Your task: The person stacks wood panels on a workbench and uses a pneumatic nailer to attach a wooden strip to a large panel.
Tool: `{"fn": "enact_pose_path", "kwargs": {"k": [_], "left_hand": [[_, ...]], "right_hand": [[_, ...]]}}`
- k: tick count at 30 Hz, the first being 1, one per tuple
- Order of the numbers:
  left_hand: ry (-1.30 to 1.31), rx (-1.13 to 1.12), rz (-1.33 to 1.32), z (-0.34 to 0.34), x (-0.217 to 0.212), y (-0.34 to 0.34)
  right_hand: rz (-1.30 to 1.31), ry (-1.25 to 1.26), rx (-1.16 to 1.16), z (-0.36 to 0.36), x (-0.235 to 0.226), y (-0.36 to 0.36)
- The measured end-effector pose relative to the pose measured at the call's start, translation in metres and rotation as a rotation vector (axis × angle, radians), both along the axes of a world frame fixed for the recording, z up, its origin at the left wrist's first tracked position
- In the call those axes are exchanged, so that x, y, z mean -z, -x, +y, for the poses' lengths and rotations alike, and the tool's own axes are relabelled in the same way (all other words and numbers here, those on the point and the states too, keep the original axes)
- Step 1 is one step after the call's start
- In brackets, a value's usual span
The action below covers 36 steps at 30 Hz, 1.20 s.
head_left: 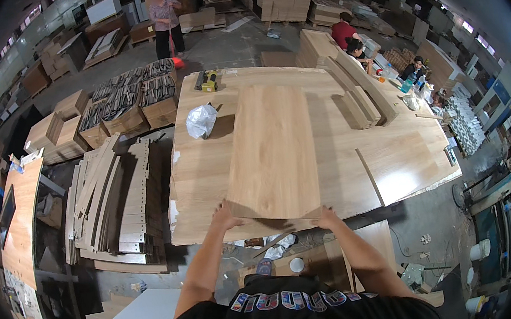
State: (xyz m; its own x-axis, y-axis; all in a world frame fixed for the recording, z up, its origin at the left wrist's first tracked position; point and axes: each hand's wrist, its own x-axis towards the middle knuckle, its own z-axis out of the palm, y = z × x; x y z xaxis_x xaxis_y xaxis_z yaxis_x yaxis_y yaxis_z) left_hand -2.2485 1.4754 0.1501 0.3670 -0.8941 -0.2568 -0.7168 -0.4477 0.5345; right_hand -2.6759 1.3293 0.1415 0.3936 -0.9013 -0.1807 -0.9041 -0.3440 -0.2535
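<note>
Here both hands clamp the near edge of a long wooden panel (pixel 272 151): the left hand (pixel 224 216) at its near left corner, the right hand (pixel 325 218) at its near right corner. The panel stretches away from the grip, flat on the tabletop (pixel 201 184). Beyond the left grip sits a white plastic bag (pixel 200 120); a thin strip (pixel 369 175) lies right of the right grip.
</note>
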Motion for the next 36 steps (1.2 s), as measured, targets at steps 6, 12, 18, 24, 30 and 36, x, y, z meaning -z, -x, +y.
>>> {"fn": "enact_pose_path", "kwargs": {"k": [6, 12, 18, 24, 30, 36], "left_hand": [[-0.12, 0.039, -0.068, -0.015, 0.002, 0.009], [-0.101, 0.06, -0.223, -0.029, 0.02, -0.008], [-0.072, 0.094, -0.313, -0.043, 0.011, -0.016], [-0.066, 0.145, -0.409, -0.043, 0.008, -0.025], [-0.095, 0.126, -0.402, -0.051, -0.013, 0.005], [0.095, -0.294, -0.308, -0.014, 0.041, 0.058]], "right_hand": [[0.114, -0.207, 0.157, 0.0, -0.004, 0.008], [0.14, -0.11, 0.158, -0.013, 0.003, -0.006], [0.09, -0.164, 0.342, -0.007, -0.011, -0.011], [-0.207, -0.265, 0.514, 0.062, 0.021, 0.002], [-0.253, -0.483, 0.504, 0.215, 0.089, 0.146], [-0.287, -0.464, 1.143, 0.371, 0.114, 0.287]]}}
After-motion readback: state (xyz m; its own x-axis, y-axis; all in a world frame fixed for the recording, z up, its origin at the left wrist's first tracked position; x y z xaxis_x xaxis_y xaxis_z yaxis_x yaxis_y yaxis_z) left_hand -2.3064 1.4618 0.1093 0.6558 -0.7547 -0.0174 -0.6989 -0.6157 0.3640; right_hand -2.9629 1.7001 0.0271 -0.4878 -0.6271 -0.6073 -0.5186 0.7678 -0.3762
